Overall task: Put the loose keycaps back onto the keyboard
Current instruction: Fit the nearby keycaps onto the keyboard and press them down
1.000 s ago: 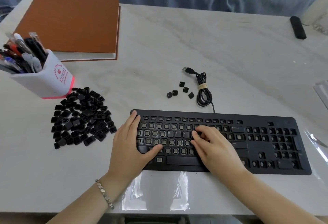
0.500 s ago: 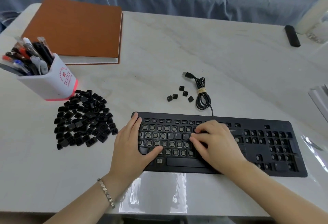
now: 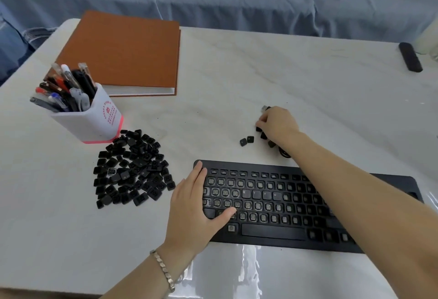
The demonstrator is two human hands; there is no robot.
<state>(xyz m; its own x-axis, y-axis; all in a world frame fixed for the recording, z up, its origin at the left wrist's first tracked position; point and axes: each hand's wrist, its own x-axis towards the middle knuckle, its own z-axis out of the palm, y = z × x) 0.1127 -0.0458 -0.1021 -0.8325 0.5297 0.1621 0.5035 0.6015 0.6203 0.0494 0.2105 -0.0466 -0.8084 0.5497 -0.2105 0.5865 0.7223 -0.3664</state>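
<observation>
Marble tabletop (image 3: 296, 73); keyboard (image 3: 272, 233) shows letters RTYU

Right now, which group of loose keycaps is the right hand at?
The small cluster behind the keyboard; the right hand touches its keycaps. The big pile beside the pen cup lies untouched.

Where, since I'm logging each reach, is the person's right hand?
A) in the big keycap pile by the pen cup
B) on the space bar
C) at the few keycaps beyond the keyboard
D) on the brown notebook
C: the right hand is down at the small group of keycaps beyond the keyboard, well away from the big pile.
</observation>
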